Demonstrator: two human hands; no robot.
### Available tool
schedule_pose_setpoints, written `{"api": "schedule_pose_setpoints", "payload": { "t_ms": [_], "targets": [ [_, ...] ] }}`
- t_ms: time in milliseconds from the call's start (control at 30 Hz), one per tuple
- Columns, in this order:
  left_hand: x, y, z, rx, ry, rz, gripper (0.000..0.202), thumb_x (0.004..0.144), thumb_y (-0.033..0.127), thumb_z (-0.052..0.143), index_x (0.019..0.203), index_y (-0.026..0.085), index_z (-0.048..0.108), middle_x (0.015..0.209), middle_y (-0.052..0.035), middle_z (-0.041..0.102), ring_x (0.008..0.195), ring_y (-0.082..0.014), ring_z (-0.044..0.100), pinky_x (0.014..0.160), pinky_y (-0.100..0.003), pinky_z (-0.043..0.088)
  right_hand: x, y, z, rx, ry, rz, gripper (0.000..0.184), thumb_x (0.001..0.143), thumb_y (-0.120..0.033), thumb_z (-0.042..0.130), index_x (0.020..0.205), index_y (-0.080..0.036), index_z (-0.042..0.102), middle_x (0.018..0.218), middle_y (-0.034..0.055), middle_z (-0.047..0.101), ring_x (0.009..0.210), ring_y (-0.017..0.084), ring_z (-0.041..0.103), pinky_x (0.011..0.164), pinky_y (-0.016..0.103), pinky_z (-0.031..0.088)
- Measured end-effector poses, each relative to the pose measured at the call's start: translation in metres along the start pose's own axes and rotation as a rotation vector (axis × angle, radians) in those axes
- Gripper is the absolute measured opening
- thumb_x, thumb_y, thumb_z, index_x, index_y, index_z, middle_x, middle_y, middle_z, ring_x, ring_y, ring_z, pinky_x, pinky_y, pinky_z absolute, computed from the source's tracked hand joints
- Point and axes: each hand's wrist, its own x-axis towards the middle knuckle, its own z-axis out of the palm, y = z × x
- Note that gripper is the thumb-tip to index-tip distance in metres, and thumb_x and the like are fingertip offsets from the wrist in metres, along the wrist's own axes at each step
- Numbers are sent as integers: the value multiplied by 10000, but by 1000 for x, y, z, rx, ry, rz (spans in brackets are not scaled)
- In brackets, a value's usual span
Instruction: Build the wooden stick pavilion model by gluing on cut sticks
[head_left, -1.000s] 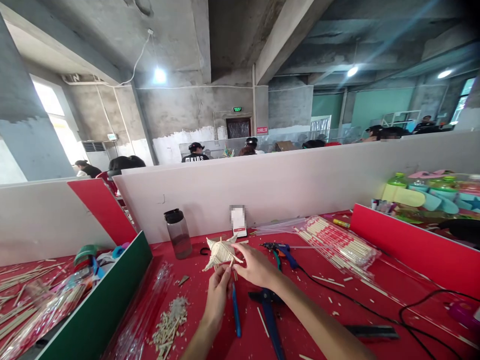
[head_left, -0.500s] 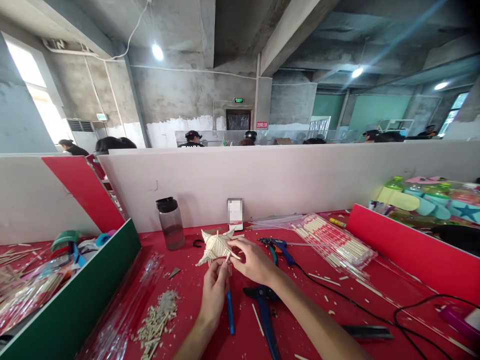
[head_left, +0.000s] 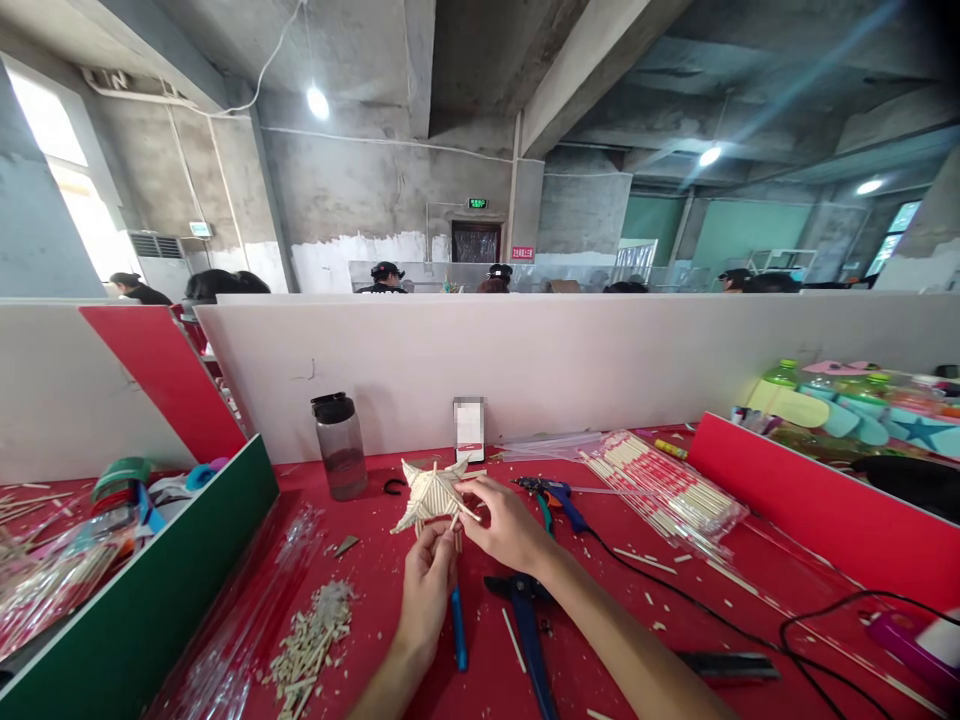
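With grips scarcely changed, the stick model (head_left: 435, 496) is still held by the pinched left hand (head_left: 428, 575) and half-curled right hand (head_left: 505, 522) (apparently being steadied).

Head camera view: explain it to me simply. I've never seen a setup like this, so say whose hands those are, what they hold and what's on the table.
There is no robot here. A person wears a camera on the head, looking forward and down, so you see their own left hand and right hand, both bare. Both hold a small pale stick model: the left at its lower edge, the right at its right side.

On the red table are a water bottle, an upright phone, what looks like a glue gun, a blue-handled cutter, bundled sticks and a heap of cut bits.
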Motion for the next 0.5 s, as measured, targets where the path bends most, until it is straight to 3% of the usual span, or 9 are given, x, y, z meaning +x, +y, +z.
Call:
{"api": "schedule_pose_setpoints", "payload": {
  "t_ms": [500],
  "targets": [
    [2,-5,-4,24,-25,26,494,741,590,729,944,147,649,542,107,327,447,-52,242,418,-178,189,0,1,1,-7,-7,10,352,843,-164,597,1190,-223,611,1158,77,658,1070,224,640,916,358,541]
  ]
}}
